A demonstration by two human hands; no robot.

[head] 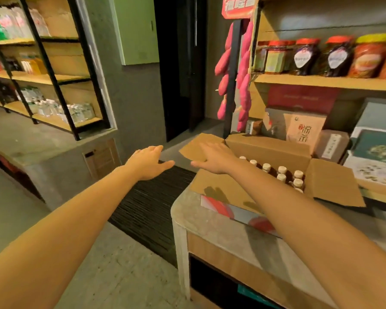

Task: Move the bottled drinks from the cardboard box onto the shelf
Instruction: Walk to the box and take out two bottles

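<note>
An open cardboard box (270, 148) sits on a grey counter (221, 221) at the right, its flaps spread out. Several brown bottled drinks with pale caps (282, 172) stand inside it. My right hand (214, 158) reaches over the box's left flap with fingers straight, holding nothing. My left hand (148, 162) hovers left of the box above the floor, fingers extended and empty. A wooden shelf (321, 82) rises behind the box at the right.
Jars with red and yellow lids (334, 56) line the right shelf, with packaged boxes (305, 130) below. Pink sausages (245, 85) hang beside it. Shelves with bottles (53, 108) stand at the left. A black mat (151, 206) lies before a dark doorway.
</note>
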